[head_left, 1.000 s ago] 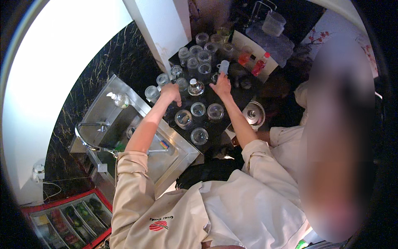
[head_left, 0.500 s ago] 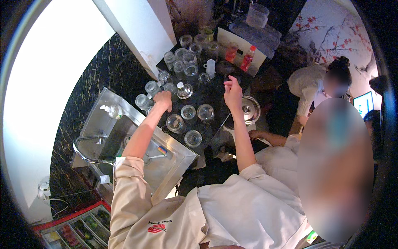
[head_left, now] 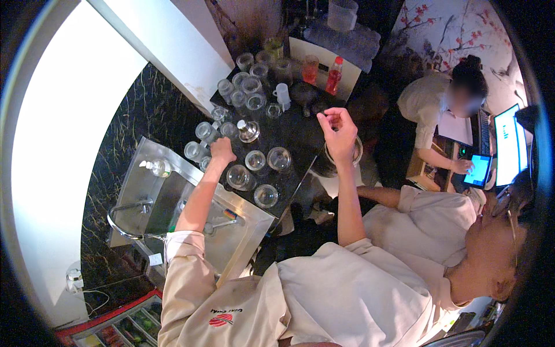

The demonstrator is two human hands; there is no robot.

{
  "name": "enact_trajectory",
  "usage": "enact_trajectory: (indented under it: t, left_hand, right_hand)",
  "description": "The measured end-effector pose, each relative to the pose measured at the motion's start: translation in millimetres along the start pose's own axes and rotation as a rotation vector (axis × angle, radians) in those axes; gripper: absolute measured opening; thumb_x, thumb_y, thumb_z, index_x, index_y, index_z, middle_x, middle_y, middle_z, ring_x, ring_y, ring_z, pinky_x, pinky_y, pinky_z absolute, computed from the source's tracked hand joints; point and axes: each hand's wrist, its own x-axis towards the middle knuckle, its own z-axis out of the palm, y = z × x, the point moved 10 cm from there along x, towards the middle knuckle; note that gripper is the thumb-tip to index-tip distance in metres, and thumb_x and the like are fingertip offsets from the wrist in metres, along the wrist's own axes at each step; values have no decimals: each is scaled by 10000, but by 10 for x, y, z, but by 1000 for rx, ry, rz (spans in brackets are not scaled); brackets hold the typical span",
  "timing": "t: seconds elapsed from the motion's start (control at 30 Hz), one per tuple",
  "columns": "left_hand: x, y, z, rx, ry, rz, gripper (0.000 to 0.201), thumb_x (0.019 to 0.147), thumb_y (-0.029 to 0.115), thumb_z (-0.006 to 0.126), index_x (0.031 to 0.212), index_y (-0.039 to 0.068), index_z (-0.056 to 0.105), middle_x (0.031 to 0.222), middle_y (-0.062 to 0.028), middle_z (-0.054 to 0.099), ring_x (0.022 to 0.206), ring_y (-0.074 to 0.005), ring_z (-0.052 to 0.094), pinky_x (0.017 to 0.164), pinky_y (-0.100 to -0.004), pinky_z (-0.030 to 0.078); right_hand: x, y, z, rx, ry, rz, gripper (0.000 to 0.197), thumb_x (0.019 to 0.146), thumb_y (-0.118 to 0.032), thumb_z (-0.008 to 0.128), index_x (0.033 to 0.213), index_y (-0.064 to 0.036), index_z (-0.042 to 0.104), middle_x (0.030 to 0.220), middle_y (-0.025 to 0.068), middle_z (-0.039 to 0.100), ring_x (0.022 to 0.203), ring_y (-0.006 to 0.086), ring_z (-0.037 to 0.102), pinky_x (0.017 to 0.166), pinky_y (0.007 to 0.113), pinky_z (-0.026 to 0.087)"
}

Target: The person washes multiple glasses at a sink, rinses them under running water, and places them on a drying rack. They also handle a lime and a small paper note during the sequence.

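Observation:
My left hand (head_left: 222,151) is closed among upturned clear glasses at the counter's left edge, its fingertips hidden. One clear glass (head_left: 206,132) stands just beyond it, and another glass (head_left: 194,151) is close on its left. A shiny silver vessel with a narrow top (head_left: 248,131) stands to its right. Several wide glasses, among them a glass (head_left: 278,159) and a glass (head_left: 266,196), stand between my hands. My right hand (head_left: 339,132) is raised, thumb and fingers curled together, with nothing visible in them. Behind its wrist shows the rim of a round metal vessel (head_left: 358,151).
A steel sink (head_left: 231,237) with a faucet (head_left: 130,225) lies below my left forearm. Farther back are more glasses (head_left: 252,85), a white mug (head_left: 281,96) and a red bottle (head_left: 334,76). A co-worker sits close at right; another person touches a tablet (head_left: 477,170).
My right hand's fingers have curled in from a more extended pose. My left hand stays among the glasses. The view has shifted, revealing more of the screens and the person at right.

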Motion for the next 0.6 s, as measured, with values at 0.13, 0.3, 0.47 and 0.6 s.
enact_trajectory:
  t: [0.13, 0.3, 0.47, 0.6]
  left_hand:
    - [-81, -73, -149, -166, 93, 12, 651, 528, 313, 872, 1001, -16, 571, 992, -208, 636, 949, -379, 620, 833, -432, 512]
    - [-369, -186, -628, -394, 201, -15, 630, 563, 240, 864, 1008, -84, 556, 994, -268, 634, 938, -391, 627, 809, -422, 526]
    - [-1258, -253, -1280, -630, 650, 152, 518, 705, 177, 789, 1109, -52, 559, 991, -190, 650, 907, -304, 639, 823, -354, 502]
    - [-1985, -279, -762, -1148, 301, 270, 270, 868, 103, 656, 1100, -15, 585, 974, -72, 653, 897, -137, 613, 823, -284, 490]
  right_hand:
    - [-93, -215, -67, 3, 25, -39, 170, 794, -83, 726, 898, -34, 601, 656, -1, 549, 582, 74, 501, 555, 230, 422]
    - [-217, -424, -78, 58, 9, 19, 217, 810, -86, 715, 730, -60, 515, 578, -49, 406, 534, 44, 348, 480, 227, 291]
    - [-603, -731, 199, 136, -184, 17, 398, 822, -59, 678, 580, -83, 364, 546, -45, 382, 541, 36, 372, 474, 226, 325]
    - [-1355, -944, 807, 392, -665, 88, 308, 733, -130, 768, 984, -26, 624, 956, 90, 648, 926, 167, 627, 821, 311, 512]
